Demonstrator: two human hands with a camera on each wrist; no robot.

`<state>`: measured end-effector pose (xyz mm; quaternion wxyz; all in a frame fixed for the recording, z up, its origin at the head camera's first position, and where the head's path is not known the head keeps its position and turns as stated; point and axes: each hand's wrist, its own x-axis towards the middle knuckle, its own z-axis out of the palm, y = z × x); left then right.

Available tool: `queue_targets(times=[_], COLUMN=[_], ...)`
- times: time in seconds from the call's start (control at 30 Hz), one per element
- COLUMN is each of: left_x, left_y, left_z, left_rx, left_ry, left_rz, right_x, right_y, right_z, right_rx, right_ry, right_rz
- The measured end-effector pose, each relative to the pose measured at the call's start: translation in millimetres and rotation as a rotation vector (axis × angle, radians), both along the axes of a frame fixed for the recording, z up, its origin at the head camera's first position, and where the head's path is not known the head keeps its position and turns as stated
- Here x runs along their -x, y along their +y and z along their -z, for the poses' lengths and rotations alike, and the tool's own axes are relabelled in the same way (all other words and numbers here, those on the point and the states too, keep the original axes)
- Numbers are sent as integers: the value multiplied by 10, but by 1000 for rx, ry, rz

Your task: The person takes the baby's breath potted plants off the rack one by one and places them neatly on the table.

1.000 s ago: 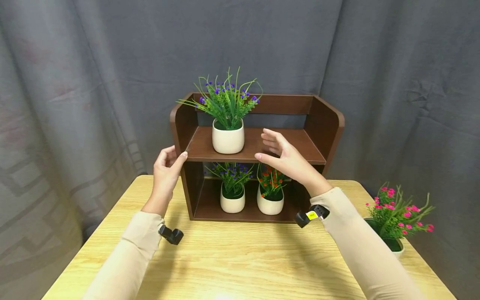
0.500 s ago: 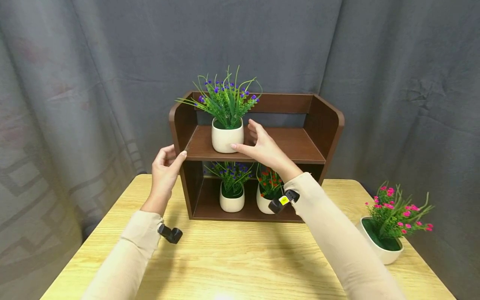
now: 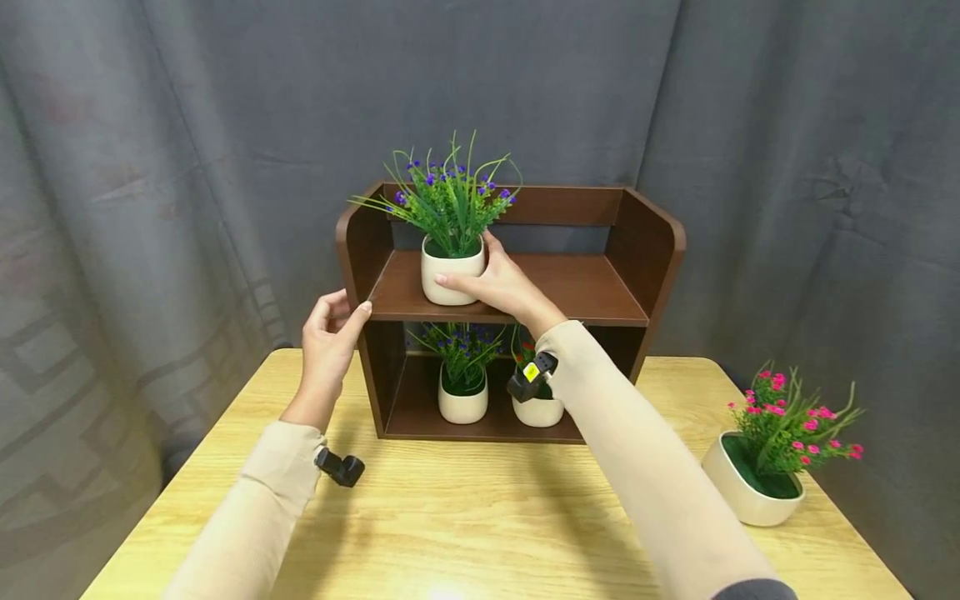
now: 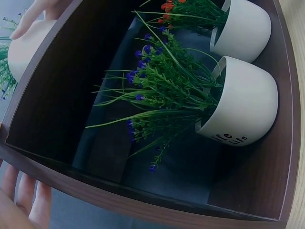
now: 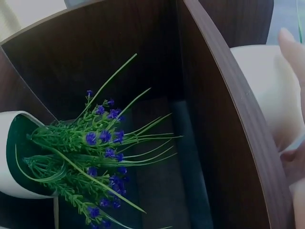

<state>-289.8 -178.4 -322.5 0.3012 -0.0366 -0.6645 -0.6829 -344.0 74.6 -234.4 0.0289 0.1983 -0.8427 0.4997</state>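
A two-tier dark brown shelf (image 3: 577, 287) stands on the table. On its upper board sits a white pot (image 3: 442, 273) of purple flowers, left of the middle. My right hand (image 3: 504, 286) grips this pot from the right, thumb across its front and fingers behind. My left hand (image 3: 324, 346) holds the shelf's left side panel (image 4: 105, 198), thumb at the front edge and fingers on the outer face. On the lower board stand another potted purple plant (image 3: 462, 407) and a potted red-flowered plant (image 4: 243, 33). My right wrist partly covers the red one in the head view.
A white pot with pink flowers (image 3: 753, 498) stands on the wooden table (image 3: 450, 517) at the right, close to my right sleeve. Grey curtains (image 3: 525, 83) hang behind the shelf and on both sides.
My right hand has moved left along the upper board and taken hold of the purple-flowered pot. The left hand has stayed on the shelf's side panel.
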Motion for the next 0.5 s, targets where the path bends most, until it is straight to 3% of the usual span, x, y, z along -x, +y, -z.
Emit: queue_targets(times=[0.23, 0.5], left_x=[-6, -9], left_y=[-29, -39], left_z=[16, 16], left_rx=[2, 8], left_ry=[6, 6], left_rz=[-14, -18], right_x=[61, 56], right_y=[-84, -96], right_z=[8, 13], right_rx=[88, 63], right_ry=[-52, -65], right_rz=[-48, -13])
